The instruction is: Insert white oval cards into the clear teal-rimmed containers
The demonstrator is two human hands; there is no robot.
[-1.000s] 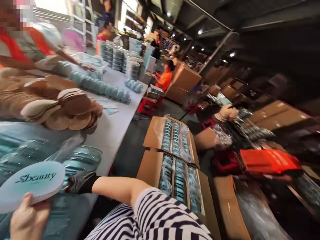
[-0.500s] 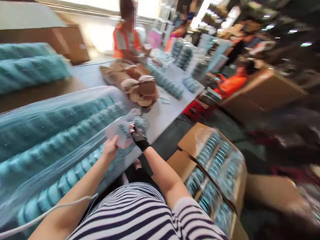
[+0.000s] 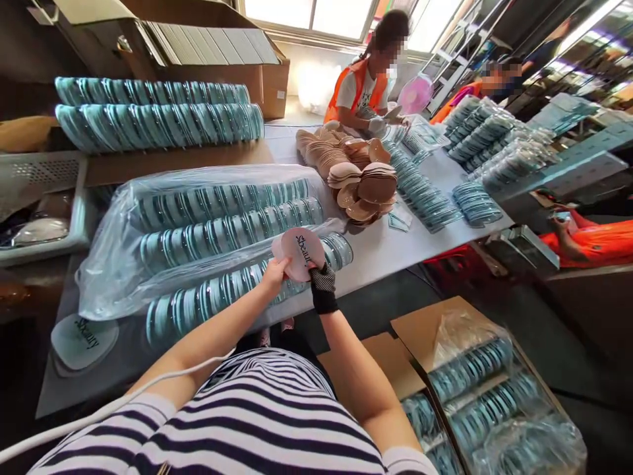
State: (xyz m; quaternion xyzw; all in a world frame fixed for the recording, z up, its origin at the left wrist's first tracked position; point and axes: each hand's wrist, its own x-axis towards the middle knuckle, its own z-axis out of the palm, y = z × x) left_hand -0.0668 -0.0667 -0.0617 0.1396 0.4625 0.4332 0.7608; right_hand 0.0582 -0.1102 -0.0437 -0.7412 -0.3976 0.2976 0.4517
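Note:
Between my two hands is a pale pinkish rounded disc (image 3: 299,245) with "beauty" lettering, its printed face turned up towards me. My bare left hand (image 3: 275,276) pinches it at the lower left edge. On the lower right edge, my right hand (image 3: 323,285), in a black fingerless mesh glove, grips it too. What looks like a second disc overlaps behind its left side. Just below and beyond the hands runs a row of teal-edged clear discs (image 3: 212,297) lying on the table (image 3: 376,264).
Clear plastic film (image 3: 113,264) covers more disc rows. Left lies a printed white disc (image 3: 84,343). Ahead is a pile of brown rounded pieces (image 3: 361,175). A co-worker in an orange vest (image 3: 341,89) sits beyond. Open cartons (image 3: 445,323) stand at right; a white basket (image 3: 79,198) at left.
My view has swung to the left and sharpened, so the table's things sit further right. The disc stays in both hands, its print now more squarely facing me.

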